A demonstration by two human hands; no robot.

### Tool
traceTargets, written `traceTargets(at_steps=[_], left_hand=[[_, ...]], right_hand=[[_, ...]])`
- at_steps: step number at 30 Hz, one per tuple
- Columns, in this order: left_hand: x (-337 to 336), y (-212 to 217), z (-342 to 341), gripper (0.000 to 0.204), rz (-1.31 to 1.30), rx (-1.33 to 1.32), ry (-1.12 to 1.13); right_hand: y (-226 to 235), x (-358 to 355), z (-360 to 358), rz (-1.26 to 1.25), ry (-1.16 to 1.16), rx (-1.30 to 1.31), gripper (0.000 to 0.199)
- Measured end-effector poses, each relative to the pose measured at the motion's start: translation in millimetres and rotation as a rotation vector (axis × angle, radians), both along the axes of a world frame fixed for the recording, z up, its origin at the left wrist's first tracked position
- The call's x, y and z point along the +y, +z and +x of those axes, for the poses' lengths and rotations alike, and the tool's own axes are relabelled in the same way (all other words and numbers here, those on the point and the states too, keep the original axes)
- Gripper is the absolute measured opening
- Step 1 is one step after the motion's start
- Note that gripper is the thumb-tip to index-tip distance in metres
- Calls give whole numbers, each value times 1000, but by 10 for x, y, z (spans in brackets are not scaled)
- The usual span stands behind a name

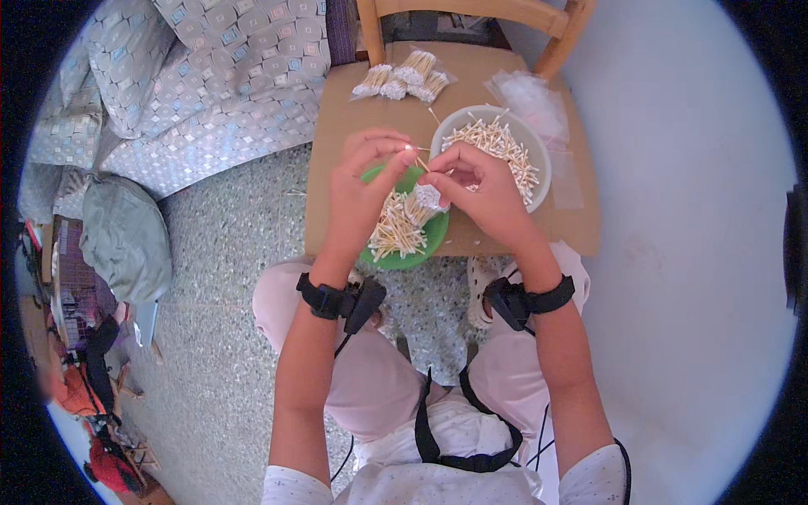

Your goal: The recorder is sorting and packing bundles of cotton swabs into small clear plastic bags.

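Note:
My left hand [364,181] pinches a single cotton swab [417,158] by its white tip above a green plate [402,257]. My right hand [477,187] is closed around a small bundle of cotton swabs [422,200], white tips pointing left, and its thumb and forefinger touch the single swab too. Loose cotton swabs [396,231] lie heaped on the green plate. A white bowl [465,119] full of more swabs stands just behind my right hand. All of it sits on a wooden chair seat [353,101].
Several bagged swab bundles [404,77] lie at the back of the seat. Empty clear plastic bags [530,94] lie at the right. A patterned bedspread [210,76] is at the upper left, a grey-green bag [126,236] on the speckled floor.

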State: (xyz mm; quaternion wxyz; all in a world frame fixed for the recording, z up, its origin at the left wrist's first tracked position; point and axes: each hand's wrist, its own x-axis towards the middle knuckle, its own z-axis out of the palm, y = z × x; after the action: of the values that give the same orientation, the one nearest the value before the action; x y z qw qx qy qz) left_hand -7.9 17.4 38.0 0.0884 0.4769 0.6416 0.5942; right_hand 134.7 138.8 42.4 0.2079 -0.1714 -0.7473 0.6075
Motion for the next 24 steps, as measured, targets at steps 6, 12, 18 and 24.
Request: traceTargets(at_steps=[6, 12, 18, 24], left_hand=[[-53, 81, -157, 12, -17, 141, 66], [-78, 103, -115, 10, -61, 170, 79], [-81, 51, -112, 10, 37, -60, 37], [-105, 89, -71, 8, 4, 87, 66]], right_hand=[[19, 50, -36, -117, -116, 147, 13], [-2, 87, -84, -176, -124, 225, 13], [8, -17, -99, 41, -70, 67, 16], [-52, -108, -143, 138, 89, -71, 22]])
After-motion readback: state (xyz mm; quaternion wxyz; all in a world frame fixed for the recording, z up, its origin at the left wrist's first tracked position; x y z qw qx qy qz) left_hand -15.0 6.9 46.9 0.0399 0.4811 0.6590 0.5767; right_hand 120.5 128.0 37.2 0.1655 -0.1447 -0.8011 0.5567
